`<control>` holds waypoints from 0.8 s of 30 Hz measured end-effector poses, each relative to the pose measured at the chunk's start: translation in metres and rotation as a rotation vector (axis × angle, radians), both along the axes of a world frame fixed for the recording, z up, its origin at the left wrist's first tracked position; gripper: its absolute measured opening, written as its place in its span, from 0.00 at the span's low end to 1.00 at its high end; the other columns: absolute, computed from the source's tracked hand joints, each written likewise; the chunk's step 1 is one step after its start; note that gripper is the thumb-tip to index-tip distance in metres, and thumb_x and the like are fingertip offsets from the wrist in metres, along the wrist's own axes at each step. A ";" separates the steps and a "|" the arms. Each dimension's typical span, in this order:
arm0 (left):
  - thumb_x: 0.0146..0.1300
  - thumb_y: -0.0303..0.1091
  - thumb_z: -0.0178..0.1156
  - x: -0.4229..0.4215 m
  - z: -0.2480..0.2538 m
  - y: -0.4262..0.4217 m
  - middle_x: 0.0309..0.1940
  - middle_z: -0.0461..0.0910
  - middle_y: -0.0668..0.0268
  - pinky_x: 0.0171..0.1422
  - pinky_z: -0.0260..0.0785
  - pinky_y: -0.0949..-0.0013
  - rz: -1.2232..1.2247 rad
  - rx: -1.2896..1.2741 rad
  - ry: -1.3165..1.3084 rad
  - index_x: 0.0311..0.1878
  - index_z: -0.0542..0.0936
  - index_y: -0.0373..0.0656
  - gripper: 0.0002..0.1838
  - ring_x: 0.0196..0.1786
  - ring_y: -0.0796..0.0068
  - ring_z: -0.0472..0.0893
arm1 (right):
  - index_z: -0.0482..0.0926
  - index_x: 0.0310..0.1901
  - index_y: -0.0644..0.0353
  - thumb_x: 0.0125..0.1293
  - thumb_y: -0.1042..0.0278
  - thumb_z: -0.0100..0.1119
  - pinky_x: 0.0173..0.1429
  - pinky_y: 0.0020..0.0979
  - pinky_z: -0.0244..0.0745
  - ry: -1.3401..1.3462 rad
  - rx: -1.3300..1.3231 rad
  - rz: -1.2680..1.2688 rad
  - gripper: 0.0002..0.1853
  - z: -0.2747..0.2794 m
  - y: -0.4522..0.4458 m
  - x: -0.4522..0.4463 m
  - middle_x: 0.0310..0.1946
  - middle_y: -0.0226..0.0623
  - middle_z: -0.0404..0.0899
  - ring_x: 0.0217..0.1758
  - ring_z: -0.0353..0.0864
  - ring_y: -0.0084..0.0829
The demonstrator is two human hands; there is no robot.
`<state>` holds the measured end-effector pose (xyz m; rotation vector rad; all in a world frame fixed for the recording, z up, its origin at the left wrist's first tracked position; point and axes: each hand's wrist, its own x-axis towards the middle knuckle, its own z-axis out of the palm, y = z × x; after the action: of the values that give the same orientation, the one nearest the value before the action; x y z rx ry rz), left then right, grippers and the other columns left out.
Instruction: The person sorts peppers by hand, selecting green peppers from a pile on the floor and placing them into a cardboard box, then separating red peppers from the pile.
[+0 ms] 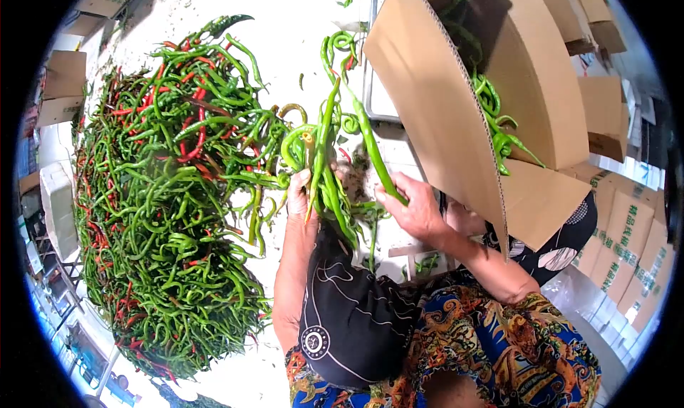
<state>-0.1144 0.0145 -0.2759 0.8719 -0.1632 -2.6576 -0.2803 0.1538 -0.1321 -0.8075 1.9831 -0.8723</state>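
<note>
My left hand (301, 187) is closed around a bunch of long green chili peppers (326, 133), which point up and down out of the grip. Between the fingers of my right hand (417, 207) is the lower end of one long green chili pepper (372, 150), just right of the bunch. Left of both hands, a large heap of chili peppers (171, 244), mostly green with some red, covers the white surface. On the right stands an open cardboard box (434, 109) with green chili peppers (491, 101) inside; its near wall hides part of the contents.
A grey-rimmed tray (369, 87) lies partly behind the box wall. Black cloth with white lines (356, 315) is below my hands. Stacked cartons (620, 230) stand at the right, and more cardboard boxes (65, 80) at the far left. Loose pepper bits dot the white surface.
</note>
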 end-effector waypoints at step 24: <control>0.62 0.39 0.59 -0.158 0.212 -0.218 0.40 0.80 0.54 0.46 0.81 0.57 0.161 -0.618 0.346 0.55 0.74 0.35 0.22 0.41 0.61 0.83 | 0.77 0.36 0.57 0.65 0.59 0.61 0.26 0.32 0.62 0.014 0.048 0.074 0.10 0.024 0.087 -0.002 0.19 0.34 0.66 0.21 0.68 0.28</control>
<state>-0.2719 -0.2034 -0.0635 0.2136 -0.7397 -2.3363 -0.2824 0.2409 -0.1084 -0.8559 1.9660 -0.7752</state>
